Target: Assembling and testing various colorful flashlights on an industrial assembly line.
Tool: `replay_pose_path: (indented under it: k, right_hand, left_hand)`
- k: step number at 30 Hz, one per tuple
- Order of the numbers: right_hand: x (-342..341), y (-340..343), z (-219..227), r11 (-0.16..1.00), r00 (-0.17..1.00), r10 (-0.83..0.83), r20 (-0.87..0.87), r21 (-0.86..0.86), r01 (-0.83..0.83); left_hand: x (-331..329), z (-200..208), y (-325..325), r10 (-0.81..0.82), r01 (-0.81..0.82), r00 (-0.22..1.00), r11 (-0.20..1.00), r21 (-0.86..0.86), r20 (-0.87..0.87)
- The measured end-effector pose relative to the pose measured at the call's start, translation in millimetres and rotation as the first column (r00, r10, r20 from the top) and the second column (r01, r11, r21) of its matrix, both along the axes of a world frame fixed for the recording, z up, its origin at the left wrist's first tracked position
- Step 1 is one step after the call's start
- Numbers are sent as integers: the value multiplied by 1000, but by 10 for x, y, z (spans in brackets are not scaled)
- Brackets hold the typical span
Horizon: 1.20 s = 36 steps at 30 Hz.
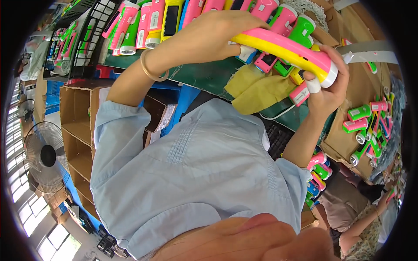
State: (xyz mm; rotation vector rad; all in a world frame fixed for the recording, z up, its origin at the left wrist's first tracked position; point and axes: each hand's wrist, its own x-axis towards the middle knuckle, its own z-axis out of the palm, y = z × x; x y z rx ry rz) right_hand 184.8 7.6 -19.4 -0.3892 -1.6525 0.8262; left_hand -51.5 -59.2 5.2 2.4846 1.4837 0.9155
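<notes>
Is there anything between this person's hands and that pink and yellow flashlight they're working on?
Nothing visible. The left hand wraps one end of the pink and yellow flashlight, and the right hand cups the white-rimmed other end, a white-covered fingertip against it.

A pink-and-yellow flashlight (pixel 285 50) (white at its end), a pale blue shirt (pixel 200 174), a mustard-yellow cloth (pixel 257 91).

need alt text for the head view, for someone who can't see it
Two bare hands hold a long pink and yellow plastic flashlight over a green workbench: the left hand wraps its rear end and the right hand cups its lens end. Pink, green and yellow flashlights lie across the bench, with more in a cardboard box at right.
</notes>
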Motion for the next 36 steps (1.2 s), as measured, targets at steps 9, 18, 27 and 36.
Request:
replay_pose_path:
  k: [9,18,27,36]
  right_hand:
    - [52,44,-97,982,984,-136,111,-117,149]
    - [-45,-1,-57,863,968,225,110,-483,-146]
    - [-199,-13,-290,965,918,219,330,-210,-155]
    - [-241,0,-447,988,702,-3,712,-106,111]
  left_hand:
    - [199,-156,-254,65,88,896,943,-321,439]
    - [266,-542,-348,154,545,635,605,-581,757]
    - [527,-397,-262,252,453,728,521,-724,637]
    - [674,-560,-249,232,-11,952,678,-735,200]
